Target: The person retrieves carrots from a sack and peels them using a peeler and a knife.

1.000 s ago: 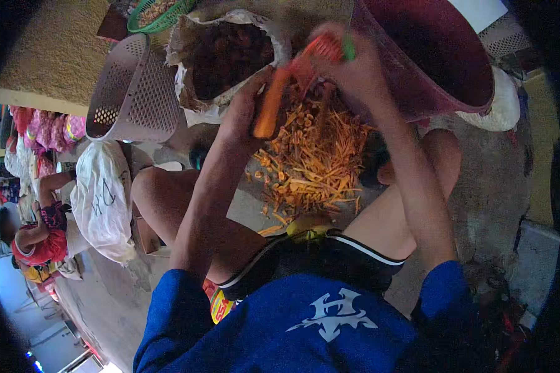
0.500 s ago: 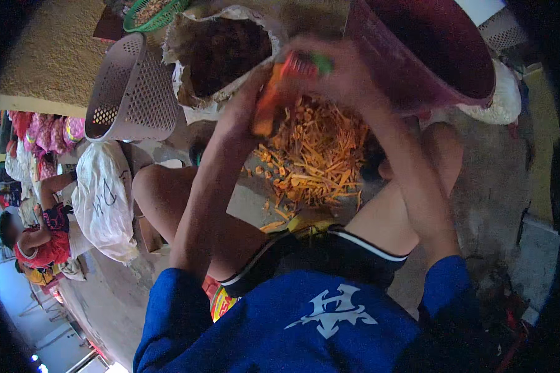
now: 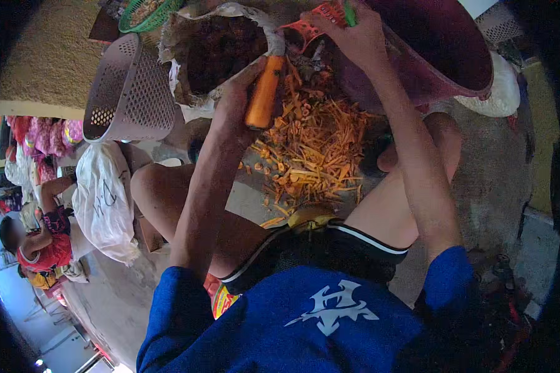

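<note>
My left hand (image 3: 242, 81) is closed around a thick orange carrot (image 3: 264, 96), which stands nearly upright over a heap of peelings. Its lower end is bare orange. In my right hand (image 3: 361, 40) is a red peeler (image 3: 303, 30) with a green part showing between the fingers. The peeler is apart from the carrot, up and to the right of it. Below both hands, orange peelings and cut carrot ends (image 3: 317, 155) lie piled on the floor between my legs.
A large maroon tub (image 3: 404, 74) stands at the far right. An open sack (image 3: 168, 50) with dark contents is beyond my left hand, beside a grey perforated basket (image 3: 146, 93). A white sack (image 3: 102, 199) lies to the left, near a person in red (image 3: 43, 252).
My right hand has moved away to the upper right with the peeler, separating from the left hand. The carrot now stands more upright.
</note>
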The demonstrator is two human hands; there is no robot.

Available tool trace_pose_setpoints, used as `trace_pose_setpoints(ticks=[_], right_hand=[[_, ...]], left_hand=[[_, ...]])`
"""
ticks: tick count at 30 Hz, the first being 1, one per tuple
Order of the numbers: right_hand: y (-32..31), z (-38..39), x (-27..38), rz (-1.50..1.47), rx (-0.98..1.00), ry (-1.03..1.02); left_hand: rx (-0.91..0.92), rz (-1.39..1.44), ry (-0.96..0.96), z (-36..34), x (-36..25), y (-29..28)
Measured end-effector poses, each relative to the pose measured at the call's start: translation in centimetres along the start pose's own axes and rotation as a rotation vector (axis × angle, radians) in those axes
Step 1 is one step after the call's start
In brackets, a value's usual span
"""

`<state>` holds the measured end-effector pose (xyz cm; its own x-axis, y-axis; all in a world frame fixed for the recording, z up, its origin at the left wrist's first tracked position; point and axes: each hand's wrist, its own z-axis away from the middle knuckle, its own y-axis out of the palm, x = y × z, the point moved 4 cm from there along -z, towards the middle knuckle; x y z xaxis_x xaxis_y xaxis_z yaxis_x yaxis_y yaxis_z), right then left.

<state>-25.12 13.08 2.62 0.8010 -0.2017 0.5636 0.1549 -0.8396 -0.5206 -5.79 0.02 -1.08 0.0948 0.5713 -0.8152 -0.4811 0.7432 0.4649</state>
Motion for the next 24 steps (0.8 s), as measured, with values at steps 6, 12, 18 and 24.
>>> trace_pose_setpoints(ticks=[6, 12, 18, 24], right_hand=[[2.0, 3.0, 7.0, -0.299, 0.393, -0.323], [-1.4, -1.0, 2.7, -0.192, 0.061, 0.159], [-1.2, 0.1, 2.5, 0.15, 0.065, -0.076], [-0.6, -0.3, 3.9, -0.311, 0.32, 0.11]], left_hand=[[0.095, 0.019, 0.101, 0.6, -0.5, 0.5], [0.016, -0.034, 0.028, 0.2, -0.1, -0.7], [0.045, -0.082, 0.064, 1.4, -0.2, 0.3], [0.0, 0.017, -0.009, -0.2, 0.1, -0.1]])
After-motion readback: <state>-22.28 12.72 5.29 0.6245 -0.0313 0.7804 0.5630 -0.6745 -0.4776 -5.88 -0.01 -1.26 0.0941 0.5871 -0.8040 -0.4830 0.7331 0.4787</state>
